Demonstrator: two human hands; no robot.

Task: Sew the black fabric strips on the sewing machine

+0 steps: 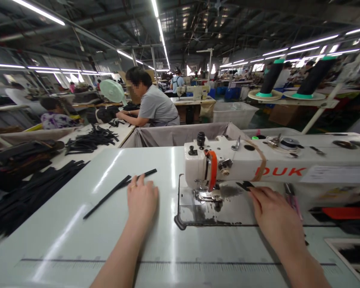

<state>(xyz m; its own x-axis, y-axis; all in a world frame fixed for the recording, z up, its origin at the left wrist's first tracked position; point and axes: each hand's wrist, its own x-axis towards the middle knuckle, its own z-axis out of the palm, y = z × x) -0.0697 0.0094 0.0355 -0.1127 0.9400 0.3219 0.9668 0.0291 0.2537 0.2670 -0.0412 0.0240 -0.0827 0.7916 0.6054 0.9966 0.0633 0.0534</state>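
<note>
My left hand (142, 200) lies palm down on the pale table, its fingers slightly apart over black fabric strips. One long strip (105, 198) runs toward the lower left, and a shorter strip end (151, 173) sticks out beyond my fingertips. To the right of the needle area, my right hand (273, 208) pinches short black strip pieces (244, 185) between thumb and fingers, just above the metal plate. The white sewing machine (228, 160) stands between my hands, with its presser foot (208, 196) over the plate.
Piles of black strips (33, 196) lie to the left, with another heap (91, 139) behind. A co-worker (156, 100) leans over the far table. Thread cones (270, 80) stand at upper right. A ruler marking (168, 263) crosses the table's front. A red-and-black object (346, 213) lies at right.
</note>
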